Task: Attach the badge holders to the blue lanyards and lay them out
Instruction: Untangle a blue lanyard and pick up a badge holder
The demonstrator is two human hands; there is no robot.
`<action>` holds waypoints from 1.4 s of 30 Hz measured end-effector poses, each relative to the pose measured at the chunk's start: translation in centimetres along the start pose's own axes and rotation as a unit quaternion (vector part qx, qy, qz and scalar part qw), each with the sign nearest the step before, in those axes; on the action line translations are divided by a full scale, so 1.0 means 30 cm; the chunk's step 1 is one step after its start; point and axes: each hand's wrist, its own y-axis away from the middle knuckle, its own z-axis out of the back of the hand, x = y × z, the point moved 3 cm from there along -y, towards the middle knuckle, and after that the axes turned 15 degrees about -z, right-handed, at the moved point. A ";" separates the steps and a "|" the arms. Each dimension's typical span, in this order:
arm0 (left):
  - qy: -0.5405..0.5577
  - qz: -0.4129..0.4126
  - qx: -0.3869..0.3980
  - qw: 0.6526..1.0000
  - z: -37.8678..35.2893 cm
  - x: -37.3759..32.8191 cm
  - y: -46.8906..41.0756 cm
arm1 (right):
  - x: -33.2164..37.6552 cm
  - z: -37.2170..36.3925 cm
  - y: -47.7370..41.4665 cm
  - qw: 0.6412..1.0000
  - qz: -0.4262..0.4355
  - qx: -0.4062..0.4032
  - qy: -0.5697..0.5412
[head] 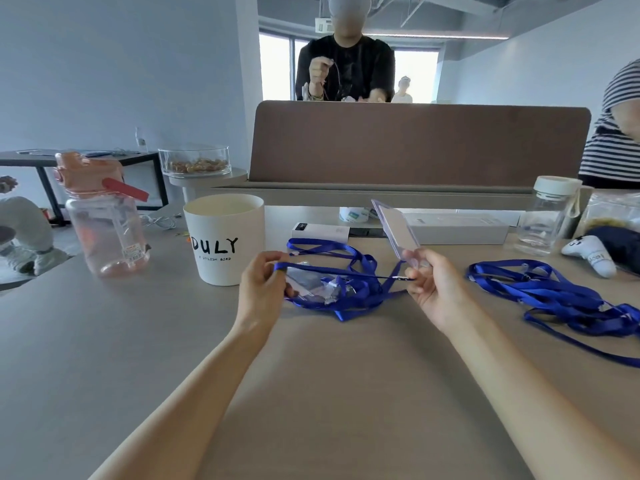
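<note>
Forearms reach in from the near edge of the table (346, 393), hands apart. The left hand (261, 284) pinches a blue lanyard (346, 273) by its strap. The right hand (434, 284) grips the bottom end of a clear badge holder (394, 226), which tilts up and away. It seems to pinch the lanyard's clip end too, so the strap runs taut over a tangled pile of lanyards (360, 296). A second pile (554, 292) lies to the right.

The strap looks light, limp and quick to snag, so it is best held close to the clip. The holder looks thin, springy and slick, best taken by its edges near the slot.

The white cup (225, 240), just left of the hands, reads "DULY", with "A STYLISH BIRD" below. The sticker on the pink bottle (107, 233) is too small to read.
</note>
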 end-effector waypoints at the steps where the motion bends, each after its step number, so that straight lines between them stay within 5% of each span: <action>1: 0.023 0.022 -0.030 0.999 0.012 -0.002 -0.007 | -0.002 0.008 -0.004 1.000 -0.004 -0.009 0.004; 6: 0.189 0.106 -0.204 0.955 0.094 -0.012 -0.056 | -0.005 0.023 -0.011 0.999 -0.001 -0.039 0.033; 8: 0.139 0.086 -0.217 0.963 0.147 -0.015 -0.068 | 0.000 0.032 -0.013 0.997 0.006 -0.059 0.042; 12: -0.129 -0.007 -0.022 0.991 0.199 -0.023 -0.064 | -0.025 0.019 -0.011 0.995 0.002 -0.060 0.084; 15: -0.319 -0.040 0.169 0.932 0.214 -0.005 -0.056 | -0.076 -0.047 0.019 0.996 -0.030 0.016 0.080; 18: -0.350 -0.049 0.250 0.902 0.222 0.041 -0.024 | -0.150 -0.136 0.069 0.985 -0.063 0.136 0.088; 24: -0.345 -0.093 0.264 0.896 0.201 0.076 0.003 | -0.244 -0.198 0.077 0.951 -0.035 0.172 0.253; 35: -0.421 -0.220 0.164 0.865 0.174 0.034 0.033 | -0.177 -0.156 0.042 0.986 0.056 0.013 0.156; 42: -0.217 -0.098 0.330 0.913 -0.107 -0.086 0.133 | -0.183 -0.109 0.112 0.989 0.021 -0.093 0.111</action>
